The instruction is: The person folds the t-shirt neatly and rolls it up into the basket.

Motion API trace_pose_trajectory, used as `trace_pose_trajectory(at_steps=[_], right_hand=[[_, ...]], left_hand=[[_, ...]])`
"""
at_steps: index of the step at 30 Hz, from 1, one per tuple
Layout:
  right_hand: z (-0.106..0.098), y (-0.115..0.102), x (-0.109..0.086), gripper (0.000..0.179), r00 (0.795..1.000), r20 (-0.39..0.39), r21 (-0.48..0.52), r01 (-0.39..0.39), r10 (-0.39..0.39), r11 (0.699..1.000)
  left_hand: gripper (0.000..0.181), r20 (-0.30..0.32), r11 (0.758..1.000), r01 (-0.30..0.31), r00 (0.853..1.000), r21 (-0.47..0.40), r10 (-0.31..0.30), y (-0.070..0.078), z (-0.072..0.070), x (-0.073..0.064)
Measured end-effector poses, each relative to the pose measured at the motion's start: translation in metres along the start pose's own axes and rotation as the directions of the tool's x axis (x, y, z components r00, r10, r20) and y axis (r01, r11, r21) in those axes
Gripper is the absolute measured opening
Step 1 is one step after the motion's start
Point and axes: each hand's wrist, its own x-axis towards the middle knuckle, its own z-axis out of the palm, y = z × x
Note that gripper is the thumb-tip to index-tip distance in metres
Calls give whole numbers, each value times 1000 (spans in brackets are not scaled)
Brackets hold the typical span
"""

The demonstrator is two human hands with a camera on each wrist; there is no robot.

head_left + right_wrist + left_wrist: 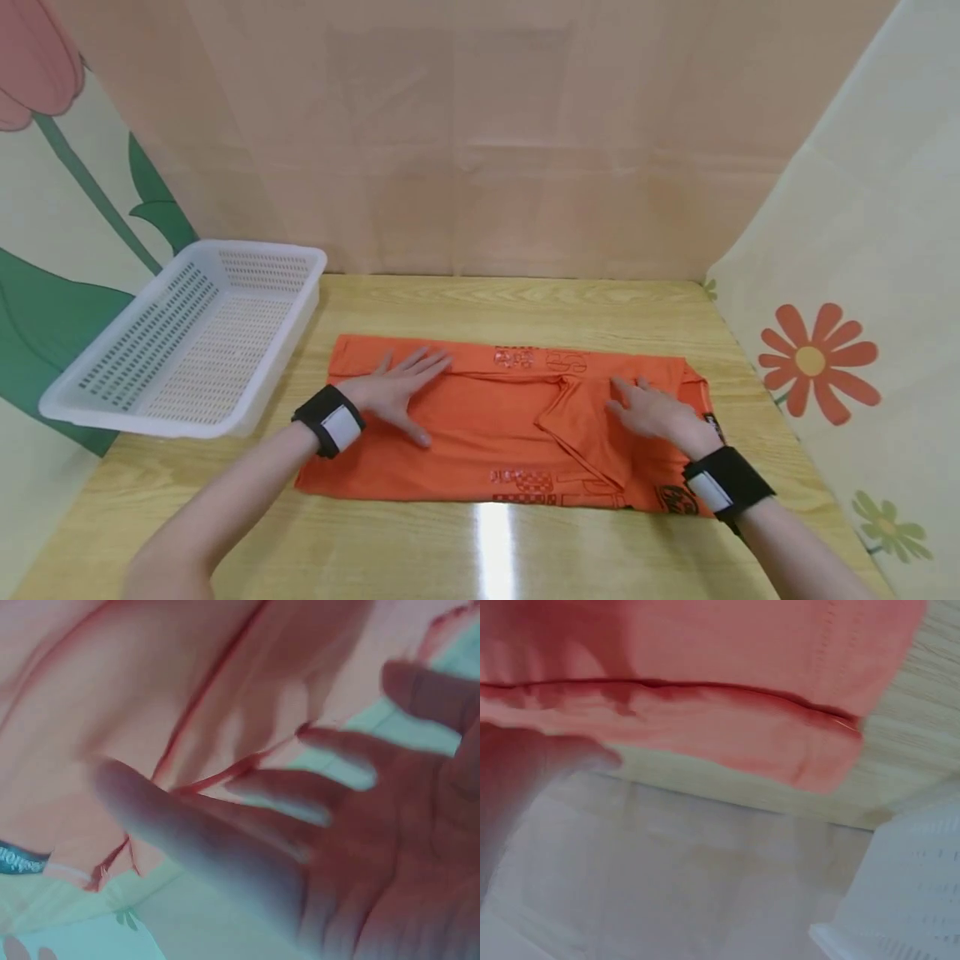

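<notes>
An orange shirt (480,404) lies folded into a long rectangle on the wooden table, with dark red prints along its edges. Over its left part, my left hand (393,392) spreads its fingers; whether the palm touches is hard to tell. My right hand (656,412) is over the right part, beside a folded-over flap that looks like a sleeve (592,425). In the right wrist view the fingers of that hand (375,832) are spread apart and pinch nothing. The left wrist view shows the shirt's folded edge (735,724) beside part of the left hand (525,772).
To the left stands a white perforated plastic basket (183,333), close to the shirt. The wooden table (517,292) ends at a beige backdrop (480,167). A flower-printed sheet (847,292) borders the right side.
</notes>
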Motion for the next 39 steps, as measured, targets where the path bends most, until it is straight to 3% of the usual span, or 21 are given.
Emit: trace_pose_trajectory(at_steps=[2, 5, 8, 10, 16, 20, 25, 30, 39], right_hand=[[2, -2, 2, 57, 997, -80, -37, -20, 17, 999], [4, -3, 4, 51, 987, -150, -52, -63, 54, 997], [3, -4, 5, 54, 989, -128, -37, -82, 77, 996], [1, -4, 8, 56, 992, -92, -34, -93, 90, 995], [1, 2, 22, 60, 996, -22, -41, -82, 81, 996], [3, 4, 28, 44, 997, -4, -15, -79, 78, 997], [3, 5, 30, 17, 997, -69, -11, -37, 36, 999], [3, 7, 33, 12, 992, -125, -8, 32, -32, 999], [8, 12, 41, 8, 969, -239, -39, 60, -68, 997]], left_hand=[[102, -75, 999, -46, 996, 25, 47, 2, 1, 6], [59, -171, 992, -88, 980, 95, 103, 3, 0, 13], [21, -190, 987, -70, 977, 144, 97, 0, -3, 16], [13, -171, 987, -49, 982, 152, 75, -4, -5, 18], [12, -100, 998, -49, 994, 45, 53, -17, -8, 25], [10, -68, 997, -68, 995, -22, 66, -20, -8, 27], [11, -53, 997, -67, 996, -32, 66, -18, -7, 25], [18, -45, 997, -72, 996, -15, 71, -11, -3, 20], [15, -53, 999, -44, 998, -9, 44, 2, 3, 12]])
